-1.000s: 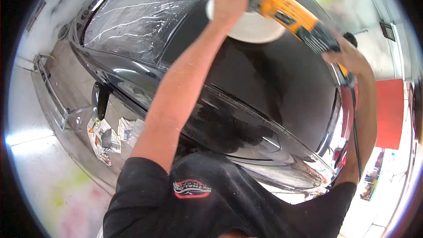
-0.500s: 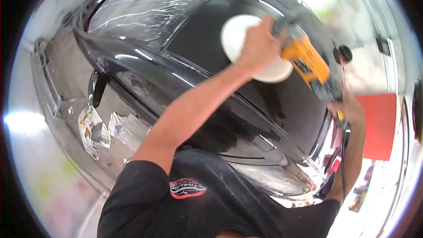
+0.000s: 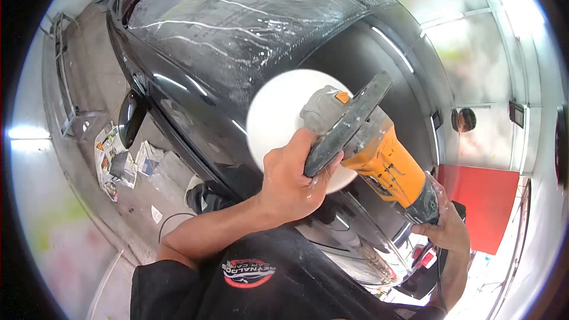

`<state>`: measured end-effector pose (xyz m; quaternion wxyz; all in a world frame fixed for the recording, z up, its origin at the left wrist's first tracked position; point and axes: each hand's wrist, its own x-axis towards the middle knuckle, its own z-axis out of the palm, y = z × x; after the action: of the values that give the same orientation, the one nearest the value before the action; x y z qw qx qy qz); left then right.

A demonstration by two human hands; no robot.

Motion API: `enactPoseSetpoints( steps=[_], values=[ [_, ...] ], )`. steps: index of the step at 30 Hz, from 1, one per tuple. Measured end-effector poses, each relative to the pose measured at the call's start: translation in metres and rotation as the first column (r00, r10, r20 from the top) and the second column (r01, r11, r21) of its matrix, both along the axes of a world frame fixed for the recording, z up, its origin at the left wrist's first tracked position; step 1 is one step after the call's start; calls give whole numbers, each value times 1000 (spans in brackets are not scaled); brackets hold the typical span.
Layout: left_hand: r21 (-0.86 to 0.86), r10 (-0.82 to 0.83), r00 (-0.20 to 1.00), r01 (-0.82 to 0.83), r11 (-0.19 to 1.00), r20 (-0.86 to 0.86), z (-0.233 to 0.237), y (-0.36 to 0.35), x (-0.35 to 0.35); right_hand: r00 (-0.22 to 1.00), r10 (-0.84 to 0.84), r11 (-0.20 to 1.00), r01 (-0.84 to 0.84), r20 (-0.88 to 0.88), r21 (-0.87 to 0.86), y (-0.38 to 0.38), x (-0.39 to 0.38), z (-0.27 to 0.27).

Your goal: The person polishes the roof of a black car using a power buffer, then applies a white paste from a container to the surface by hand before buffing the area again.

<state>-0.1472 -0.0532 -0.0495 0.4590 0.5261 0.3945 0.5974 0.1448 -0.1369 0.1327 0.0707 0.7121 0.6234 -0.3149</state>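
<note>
An orange and black power polisher (image 3: 391, 169) with a wide white round pad (image 3: 275, 118) is tilted above a glossy black car (image 3: 349, 47). My left hand (image 3: 296, 184) is wrapped around the dark front handle (image 3: 349, 121). At the back end of the tool, my right hand (image 3: 447, 225) closes around the black rear grip (image 3: 424, 201). The pad's white disc faces the car, and whether it touches the panel cannot be seen. White streaks and droplets mark the car window (image 3: 213, 24), which may be under clear film.
A side mirror (image 3: 130, 118) juts out from the car. Newspaper sheets (image 3: 112, 163) lie on the floor beside a metal frame (image 3: 62, 71). Another person's head (image 3: 464, 120) shows beyond the car, near a red panel (image 3: 480, 204). A cord hangs by my right arm.
The polisher has come back toward my body and lower in view, with both hands still on it. My left arm is more bent, and the view has shifted.
</note>
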Motion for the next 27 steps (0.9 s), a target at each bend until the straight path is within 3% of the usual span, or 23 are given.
enactPoseSetpoints(
  steps=[2,5,7,9,11,14,18,21,27],
  values=[
    [-5,-5,1000,5,1000,2,-3,28,3,994,-109,994,109,-10,-26,28,-11,6],
    [45,-55,995,51,998,86,-7,90,32,997,-75,995,76,-17,66,63,13,5],
    [96,-70,994,62,993,89,-8,137,62,976,-196,966,209,-101,152,88,44,0],
    [134,-102,991,89,987,92,-8,187,93,901,-367,913,397,-230,94,117,56,-1],
    [99,-191,975,180,979,114,-10,239,125,899,-407,888,431,-163,160,148,69,2],
    [185,-179,975,154,971,132,-16,314,178,895,-444,870,444,-51,212,197,114,-1],
    [239,-197,975,168,956,104,-25,392,226,917,-395,884,397,-59,246,250,135,-14],
    [211,-216,971,190,959,106,-27,407,230,857,-515,834,511,-40,211,267,123,-16],
    [183,-157,985,143,973,69,-22,345,181,912,-410,883,405,-32,237,217,106,-18]
  ],
)
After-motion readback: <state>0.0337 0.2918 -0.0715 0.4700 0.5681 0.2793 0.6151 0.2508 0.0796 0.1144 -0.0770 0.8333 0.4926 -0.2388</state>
